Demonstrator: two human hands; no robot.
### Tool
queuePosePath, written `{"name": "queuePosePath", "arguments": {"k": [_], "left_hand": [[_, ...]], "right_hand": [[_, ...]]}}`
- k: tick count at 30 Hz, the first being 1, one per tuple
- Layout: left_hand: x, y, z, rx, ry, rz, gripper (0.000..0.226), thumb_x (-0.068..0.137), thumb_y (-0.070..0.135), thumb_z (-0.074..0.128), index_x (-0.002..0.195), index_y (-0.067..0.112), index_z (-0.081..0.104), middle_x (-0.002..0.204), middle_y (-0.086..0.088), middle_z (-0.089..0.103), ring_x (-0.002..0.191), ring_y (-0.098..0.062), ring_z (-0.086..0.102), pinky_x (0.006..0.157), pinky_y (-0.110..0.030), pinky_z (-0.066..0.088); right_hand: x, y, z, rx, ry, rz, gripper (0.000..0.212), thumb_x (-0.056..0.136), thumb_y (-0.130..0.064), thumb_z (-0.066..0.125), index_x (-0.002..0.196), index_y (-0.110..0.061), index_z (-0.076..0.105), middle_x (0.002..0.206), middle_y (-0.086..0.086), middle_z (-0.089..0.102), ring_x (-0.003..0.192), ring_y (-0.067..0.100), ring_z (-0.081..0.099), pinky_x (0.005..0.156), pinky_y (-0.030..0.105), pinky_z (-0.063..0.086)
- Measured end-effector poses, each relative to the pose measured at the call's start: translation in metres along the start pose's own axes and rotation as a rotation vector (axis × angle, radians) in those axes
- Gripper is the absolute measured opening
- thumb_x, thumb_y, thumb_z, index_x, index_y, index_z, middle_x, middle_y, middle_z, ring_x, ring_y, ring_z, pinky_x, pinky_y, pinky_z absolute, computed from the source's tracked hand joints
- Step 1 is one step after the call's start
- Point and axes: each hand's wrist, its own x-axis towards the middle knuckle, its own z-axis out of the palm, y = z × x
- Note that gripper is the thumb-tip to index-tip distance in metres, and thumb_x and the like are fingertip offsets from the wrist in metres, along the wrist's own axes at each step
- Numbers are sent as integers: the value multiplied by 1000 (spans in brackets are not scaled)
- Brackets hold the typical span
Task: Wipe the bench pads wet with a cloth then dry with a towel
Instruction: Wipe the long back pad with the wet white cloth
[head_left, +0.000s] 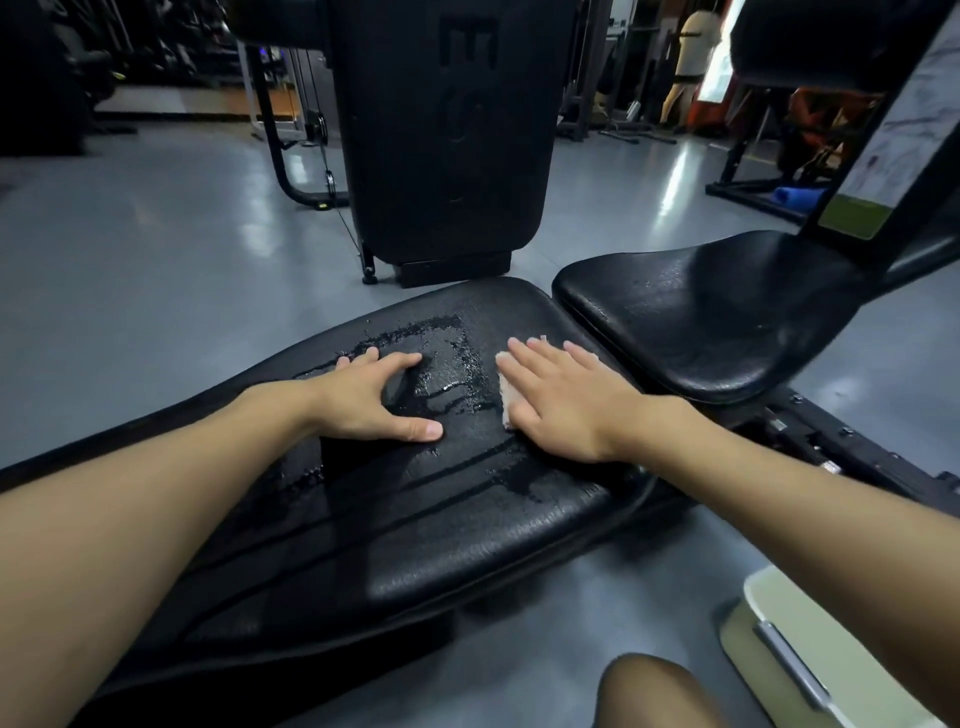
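A long black bench pad (415, 519) runs across the middle of the view, streaked with water. My left hand (371, 395) rests flat on it with fingers spread, holding nothing. To its right, my right hand (558, 400) presses a small pale cloth (506, 402) onto the pad with straight fingers; only the cloth's edges show past my palm and fingertips. A wet patch (457, 374) lies between the two hands. The black seat pad (711, 317) sits beyond my right hand, with a few droplets on it.
A black weight-stack housing (441, 130) stands just behind the bench. The seat's frame post (883, 182) rises at the right. A cream-coloured box with a metal handle (795, 660) sits on the grey floor at the lower right, by my knee (654, 691).
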Motion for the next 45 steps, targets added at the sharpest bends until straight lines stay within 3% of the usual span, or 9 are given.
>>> {"name": "queuePosePath", "arguments": {"k": [5, 10, 13, 18, 21, 27, 34, 39, 45], "left_hand": [[-7, 4, 1, 2, 9, 6, 137, 34, 105, 54, 153, 50, 14, 167, -13, 6, 154, -30, -8, 124, -52, 5], [-27, 11, 2, -3, 87, 78, 144, 31, 106, 44, 154, 33, 29, 164, -14, 21, 154, -24, 10, 124, -43, 15], [-33, 10, -9, 27, 93, 71, 133, 38, 98, 47, 153, 33, 32, 163, -12, 22, 152, -26, 14, 123, -44, 19], [-23, -7, -8, 75, -28, 32, 149, 27, 107, 45, 157, 42, 12, 167, -14, 8, 154, -30, -1, 124, -50, 11], [-18, -11, -5, 59, -1, 62, 150, 26, 108, 43, 157, 40, 14, 166, -15, 12, 154, -29, 0, 124, -50, 11], [-10, -18, 2, 50, 10, 37, 144, 24, 109, 43, 152, 49, 14, 167, -8, 8, 154, -32, -2, 120, -60, 16], [-1, -27, 5, 19, 26, 45, 127, 26, 108, 48, 139, 62, 12, 167, 0, 9, 155, -23, -3, 116, -66, 20], [-6, -21, 0, 9, 16, 70, 139, 27, 106, 49, 150, 47, 20, 166, -8, 15, 154, -25, -1, 123, -52, 13], [-15, -6, -9, 44, -4, 51, 139, 35, 101, 53, 153, 34, 22, 164, -10, 19, 154, -26, 4, 125, -44, 4]], "right_hand": [[-70, -9, 9, -54, 5, 12, 94, 75, -55, -14, 160, -22, 7, 168, -1, 1, 154, 16, -1, 123, 37, -3], [-97, -10, 21, -72, 42, -8, 82, 86, -54, -4, 160, -21, 11, 168, 0, 7, 155, 18, 3, 122, 36, -4], [-86, -10, 18, -100, 5, 4, 89, 79, -57, -12, 160, -24, 4, 168, -4, -3, 154, 14, -6, 121, 34, -8], [-34, -12, 11, -71, -8, 33, 87, 83, -59, -9, 160, -21, 5, 168, -2, -3, 154, 14, -5, 123, 38, -5], [20, -10, 7, -62, -22, 49, 65, 102, -49, 14, 160, -20, 5, 168, 0, -3, 154, 15, -5, 124, 40, -4], [141, -2, -5, -32, -48, 89, 68, 101, -50, 23, 160, -20, 8, 168, 2, -2, 154, 18, -4, 123, 45, -4], [217, -1, -12, -43, -40, 142, 65, 97, -48, 17, 152, -18, 33, 162, 7, 27, 150, 25, 19, 122, 50, 10], [176, -6, -5, 2, -28, 83, 63, 103, -43, 15, 159, -16, 15, 168, 5, 3, 154, 21, 0, 123, 45, -2], [63, -23, 3, -40, -45, -25, 62, 104, -41, 17, 160, -16, 6, 168, 4, -2, 154, 20, -3, 124, 43, -2]]}}
